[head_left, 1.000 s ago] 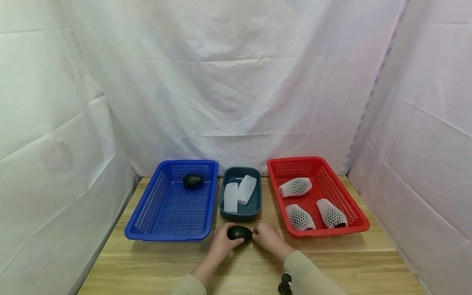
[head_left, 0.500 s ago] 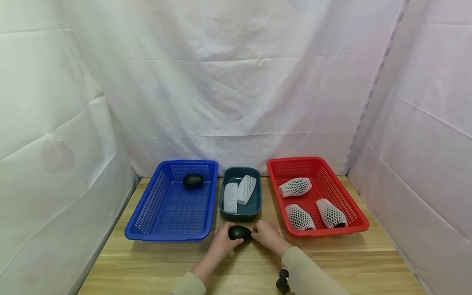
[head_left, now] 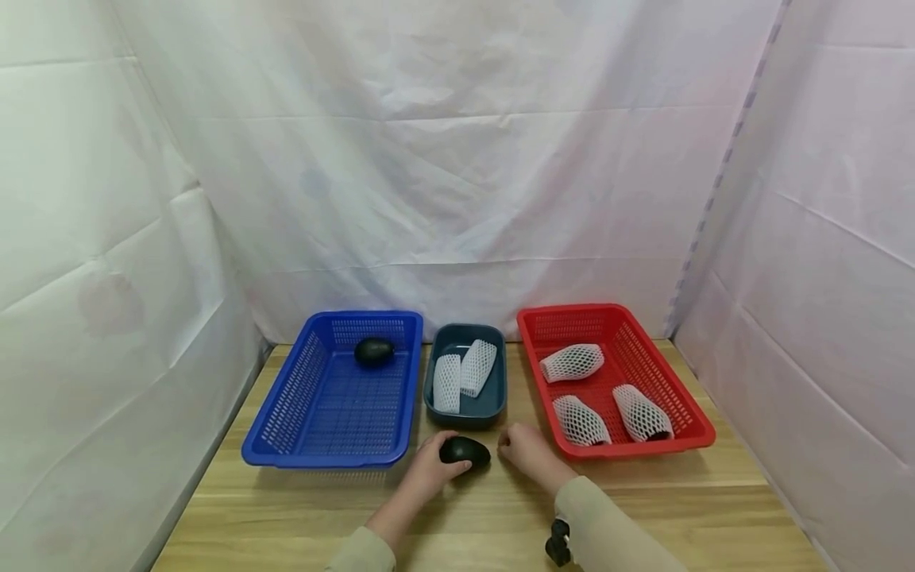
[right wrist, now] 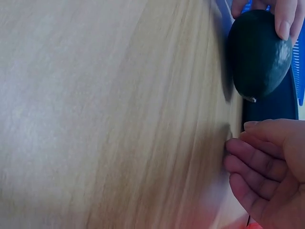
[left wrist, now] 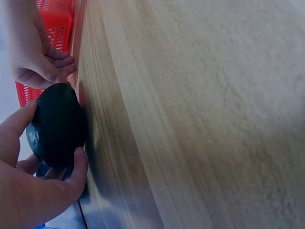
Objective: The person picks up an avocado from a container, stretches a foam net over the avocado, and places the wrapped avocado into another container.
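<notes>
A dark green avocado [head_left: 465,452] lies on its side low over the wooden table, its narrow end to the right. My left hand [head_left: 431,466] grips its wide end, thumb on the near side and fingers on the far side, as the left wrist view shows of the avocado [left wrist: 58,125]. Just off the stem end of the avocado [right wrist: 259,55] is my right hand [head_left: 527,451], apart from the fruit. In the right wrist view the right hand [right wrist: 267,167] has loosely bent fingers, and nothing shows between them.
A blue basket [head_left: 332,461] at left holds another avocado [head_left: 374,351]. The teal tray [head_left: 468,419] behind the hands contains two white foam net sleeves [head_left: 447,384]. In the red basket [head_left: 629,451] at right lie several net-covered fruits [head_left: 573,363]. White cloth [head_left: 457,191] walls the table.
My right hand has drawn back to the right from the avocado's stem end, leaving a gap. The left hand keeps its grip in nearly the same place.
</notes>
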{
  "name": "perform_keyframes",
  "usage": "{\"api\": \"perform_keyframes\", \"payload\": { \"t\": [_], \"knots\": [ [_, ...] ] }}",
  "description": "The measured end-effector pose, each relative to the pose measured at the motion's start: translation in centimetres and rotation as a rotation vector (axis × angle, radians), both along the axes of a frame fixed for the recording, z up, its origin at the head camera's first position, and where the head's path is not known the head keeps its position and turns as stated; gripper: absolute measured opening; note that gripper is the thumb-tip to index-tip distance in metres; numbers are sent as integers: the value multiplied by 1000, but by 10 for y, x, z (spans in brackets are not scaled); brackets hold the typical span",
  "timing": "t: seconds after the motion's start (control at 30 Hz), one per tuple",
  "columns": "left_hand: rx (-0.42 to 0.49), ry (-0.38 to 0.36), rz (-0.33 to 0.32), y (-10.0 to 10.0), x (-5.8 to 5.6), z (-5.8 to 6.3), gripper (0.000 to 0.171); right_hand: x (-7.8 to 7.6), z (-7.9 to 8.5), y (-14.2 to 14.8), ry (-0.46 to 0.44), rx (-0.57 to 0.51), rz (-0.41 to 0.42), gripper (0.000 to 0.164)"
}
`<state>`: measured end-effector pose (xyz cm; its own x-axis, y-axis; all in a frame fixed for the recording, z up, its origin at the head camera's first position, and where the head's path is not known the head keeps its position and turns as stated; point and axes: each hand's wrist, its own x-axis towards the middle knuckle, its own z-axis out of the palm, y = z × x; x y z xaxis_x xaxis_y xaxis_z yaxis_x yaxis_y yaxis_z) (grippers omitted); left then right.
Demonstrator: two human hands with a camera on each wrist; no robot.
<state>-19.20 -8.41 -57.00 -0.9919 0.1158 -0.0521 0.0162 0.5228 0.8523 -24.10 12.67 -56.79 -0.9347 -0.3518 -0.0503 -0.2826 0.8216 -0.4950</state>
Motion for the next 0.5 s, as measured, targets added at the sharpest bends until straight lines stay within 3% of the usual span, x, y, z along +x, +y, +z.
{"api": "perform_keyframes", "payload": {
  "t": [0.1,0.37,0.5],
  "knots": [
    [14,2,17,2,-1,1,58,2,3,0,20,13,10,1],
    [-30,-4,32,6,-2,4,58,10,22,-3,48,55,21,7],
    [-93,51,2,6,-1,7,59,18,34,-3,88,79,33,11]
  ]
}}
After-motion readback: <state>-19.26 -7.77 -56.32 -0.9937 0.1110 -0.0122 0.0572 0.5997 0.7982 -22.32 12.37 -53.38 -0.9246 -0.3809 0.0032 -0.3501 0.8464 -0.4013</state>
